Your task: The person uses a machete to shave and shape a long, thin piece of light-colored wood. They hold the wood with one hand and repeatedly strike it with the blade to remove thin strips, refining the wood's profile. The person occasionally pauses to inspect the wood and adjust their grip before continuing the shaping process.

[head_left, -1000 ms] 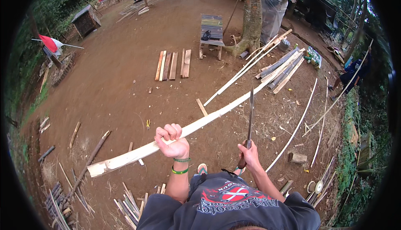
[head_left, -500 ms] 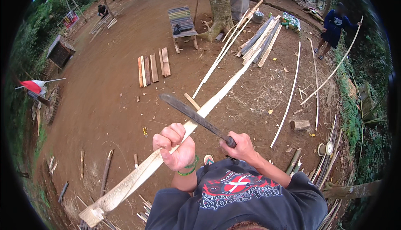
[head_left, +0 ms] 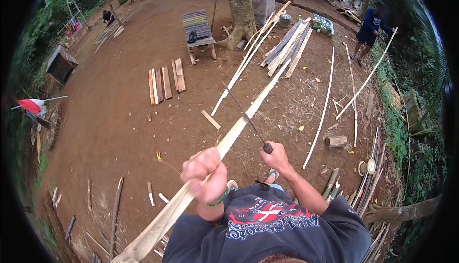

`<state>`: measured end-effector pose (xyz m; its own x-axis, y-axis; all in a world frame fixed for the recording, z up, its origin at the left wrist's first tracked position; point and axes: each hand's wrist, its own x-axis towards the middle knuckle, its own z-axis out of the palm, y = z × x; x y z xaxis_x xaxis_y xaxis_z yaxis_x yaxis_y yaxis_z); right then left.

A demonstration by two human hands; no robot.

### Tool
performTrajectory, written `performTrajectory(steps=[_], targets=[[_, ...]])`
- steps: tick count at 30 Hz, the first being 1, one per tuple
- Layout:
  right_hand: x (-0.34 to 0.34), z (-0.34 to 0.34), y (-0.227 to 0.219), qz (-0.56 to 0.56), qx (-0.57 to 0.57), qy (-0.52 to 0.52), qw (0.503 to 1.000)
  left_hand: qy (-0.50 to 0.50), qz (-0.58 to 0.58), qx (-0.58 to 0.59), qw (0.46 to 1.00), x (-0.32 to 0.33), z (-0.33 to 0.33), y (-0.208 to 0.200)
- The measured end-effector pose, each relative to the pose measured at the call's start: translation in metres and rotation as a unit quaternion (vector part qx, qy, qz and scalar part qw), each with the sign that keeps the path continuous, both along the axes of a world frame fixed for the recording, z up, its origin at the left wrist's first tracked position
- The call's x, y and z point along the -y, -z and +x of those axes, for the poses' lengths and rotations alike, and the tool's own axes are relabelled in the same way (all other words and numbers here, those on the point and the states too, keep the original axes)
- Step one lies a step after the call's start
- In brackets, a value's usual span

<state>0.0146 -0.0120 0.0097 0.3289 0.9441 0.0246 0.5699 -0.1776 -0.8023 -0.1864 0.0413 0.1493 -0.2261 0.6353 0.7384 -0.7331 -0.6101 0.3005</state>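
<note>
Far beyond R hand (head_left: 276, 158), a wrapped pack (head_left: 323, 25) is sitting on the dirt, showing clear & green bottle-like pcs; left of it a squat grey tub (head_left: 285, 21) is standing, contents too small to tell. Way off to the left & ahead of L hand (head_left: 205, 174), a box-like hutch (head_left: 61, 65) is standing, too dark inside to make out.

L hand is wrapping round a pale wood strip (head_left: 232, 136), fingers curled in; R hand is making a fist round the handle of a machete (head_left: 254, 127). Strip is running from below L hand, up & ahead twd the wood pile (head_left: 288, 52); blade is crossing it ahead of both hands, contact hard to tell.

Closest in the way: a short slat (head_left: 211, 119) is lying just left of the strip, ahead of L hand. Yellow pliers (head_left: 158, 156) are lying left of L hand. Planks (head_left: 167, 83) are lying in a row further ahead, w/ a slatted seat (head_left: 198, 28) standing past them. Right of R hand, a long thin lath (head_left: 325, 105) is lying, then a wood block (head_left: 336, 142) & a spool (head_left: 366, 167). Co-worker (head_left: 373, 26) is standing far ahead right, w/ a pole (head_left: 367, 72).
</note>
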Motion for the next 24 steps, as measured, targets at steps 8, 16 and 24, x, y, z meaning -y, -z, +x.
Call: performTrajectory(steps=[8,16,24], targets=[[0.021,-0.030,-0.064,-0.087,-0.041,0.029,0.995,-0.014,0.004,0.003,1.000,-0.006,-0.004,-0.009],[0.010,-0.013,-0.035,-0.128,-0.384,-0.042,0.913,-0.048,-0.020,0.000,0.999,-0.008,-0.002,-0.015],[-0.031,-0.039,-0.029,0.052,-0.495,0.031,0.867,-0.061,-0.034,0.031,0.997,-0.020,-0.008,-0.015]])
